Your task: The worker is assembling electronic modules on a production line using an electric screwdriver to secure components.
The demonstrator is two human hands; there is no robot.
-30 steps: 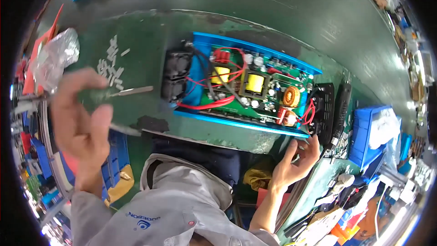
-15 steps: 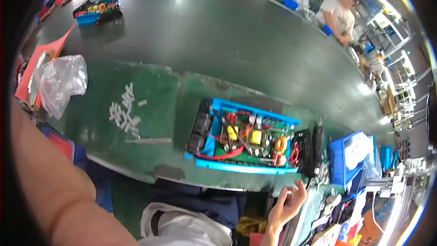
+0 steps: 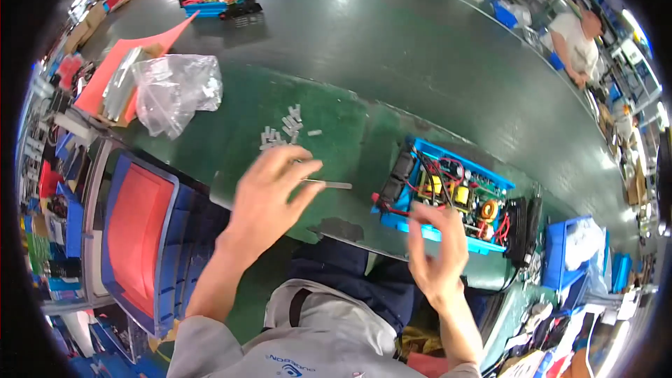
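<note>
My left hand (image 3: 269, 192) reaches over the table with thumb and fingers apart, slightly blurred. Beneath its fingertips lies a slim metal strip that looks like tweezers (image 3: 337, 185). Just beyond is a loose pile of short clear tube pieces (image 3: 290, 123), partly hidden by the hand. At the near edge of an open blue case (image 3: 483, 245) hovers my right hand (image 3: 442, 255), fingers curled but apart, nothing visible in them. Inside the case is a circuit board with yellow parts (image 3: 460, 194), a copper-coloured ring coil (image 3: 488, 210), and red and black wires.
A clear plastic bag (image 3: 175, 94) lies by a pink sheet (image 3: 112, 73) at the left. Another blue case (image 3: 217, 3) stands far left. A blue bin (image 3: 560, 255) is at the right, a blue crate (image 3: 164, 259) lower left. Across the table sits a person (image 3: 577, 42).
My left hand has come forward over the metal strip. My right hand has moved left, from the table's right end to the case's near edge. The view has shifted too.
</note>
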